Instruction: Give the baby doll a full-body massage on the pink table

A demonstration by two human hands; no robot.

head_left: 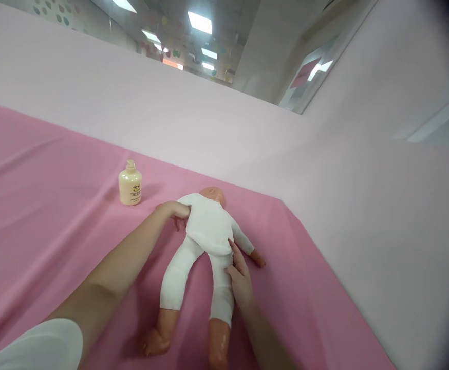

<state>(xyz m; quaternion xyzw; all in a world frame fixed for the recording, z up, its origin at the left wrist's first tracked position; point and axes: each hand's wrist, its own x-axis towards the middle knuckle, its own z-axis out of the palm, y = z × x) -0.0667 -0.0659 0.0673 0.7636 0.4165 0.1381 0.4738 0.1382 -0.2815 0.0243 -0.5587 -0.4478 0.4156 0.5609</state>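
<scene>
A baby doll (211,226) in a white long-sleeved shirt and white trousers lies on its back, head away from me and bare feet towards me. My left hand (178,211) is at the doll's side, below its outstretched arm. Its thumb presses in by the shirt's edge while the other fingers curl down, partly hidden. At the opposite hip, my right hand (240,275) rests against the doll. Its index finger touches the shirt hem and its thumb lies apart on the trouser leg; the remaining fingers are hidden.
A cream pump bottle (130,184) stands on the pink cloth (74,205), left of the doll's head. White walls (209,133) close off the back and right side. A window or mirror (209,46) above shows ceiling lights.
</scene>
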